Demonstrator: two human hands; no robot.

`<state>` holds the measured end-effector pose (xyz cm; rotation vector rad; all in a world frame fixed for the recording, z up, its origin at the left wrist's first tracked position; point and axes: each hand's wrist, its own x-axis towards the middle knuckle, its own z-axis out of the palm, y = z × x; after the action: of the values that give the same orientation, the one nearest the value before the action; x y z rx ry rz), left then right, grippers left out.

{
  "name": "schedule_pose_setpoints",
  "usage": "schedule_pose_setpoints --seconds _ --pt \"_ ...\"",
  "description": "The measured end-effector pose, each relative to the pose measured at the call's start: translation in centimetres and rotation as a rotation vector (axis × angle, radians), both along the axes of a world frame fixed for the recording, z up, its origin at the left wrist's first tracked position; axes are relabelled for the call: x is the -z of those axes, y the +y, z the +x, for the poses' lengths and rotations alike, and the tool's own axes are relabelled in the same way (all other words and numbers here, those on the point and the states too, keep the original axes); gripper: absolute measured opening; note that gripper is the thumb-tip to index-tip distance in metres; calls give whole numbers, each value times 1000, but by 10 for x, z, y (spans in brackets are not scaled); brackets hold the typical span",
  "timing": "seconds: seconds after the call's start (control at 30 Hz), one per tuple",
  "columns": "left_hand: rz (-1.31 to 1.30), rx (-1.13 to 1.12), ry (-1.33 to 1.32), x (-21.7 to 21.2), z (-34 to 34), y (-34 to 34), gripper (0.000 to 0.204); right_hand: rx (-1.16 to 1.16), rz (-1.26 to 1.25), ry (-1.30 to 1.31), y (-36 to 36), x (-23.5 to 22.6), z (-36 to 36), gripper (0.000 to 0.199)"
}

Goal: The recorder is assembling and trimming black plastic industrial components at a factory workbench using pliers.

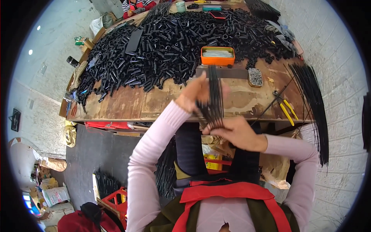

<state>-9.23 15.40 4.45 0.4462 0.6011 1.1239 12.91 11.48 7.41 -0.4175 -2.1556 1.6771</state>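
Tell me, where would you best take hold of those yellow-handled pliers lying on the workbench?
By the two yellow handles, coming from above on the near right. The yellow-handled pliers lie flat on the wooden bench, handles splayed toward the bench's front edge and dark jaws pointing back toward the pile of black tubes, so the handles are nearest and free.

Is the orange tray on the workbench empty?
No, the orange tray holds a layer of pale thin pieces and sits beside the heap of black tubes.
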Motion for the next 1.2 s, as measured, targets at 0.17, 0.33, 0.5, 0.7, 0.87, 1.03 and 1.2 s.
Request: schedule_pose_setpoints --seconds 0.17,0.33,0.5,0.7,0.87,1.03,1.2 --pt "143 -412 84 30 -21 23 35 91 -202 -48 44 32 -27 18" --pt "310 -230 875 -13 7 -89 28 136 -25 -26 44 51 -28 20" --pt "319 -536 732 -92 47 -97 18 130 -11 49 40 61 -26 21" --pt "392 -433 754 -59 55 -109 22 -30 284 103 54 47 -9 60" --pt "426 -414 781 -68 58 -112 30 -17 499 -140 149 -5 -27 24" --pt "516 -346 560 -67 54 -105 40 210 915 -70 273 19 -85 16" --pt "578 -324 562 -70 49 -104 38 131 1238 -302 308 48 -119 17"
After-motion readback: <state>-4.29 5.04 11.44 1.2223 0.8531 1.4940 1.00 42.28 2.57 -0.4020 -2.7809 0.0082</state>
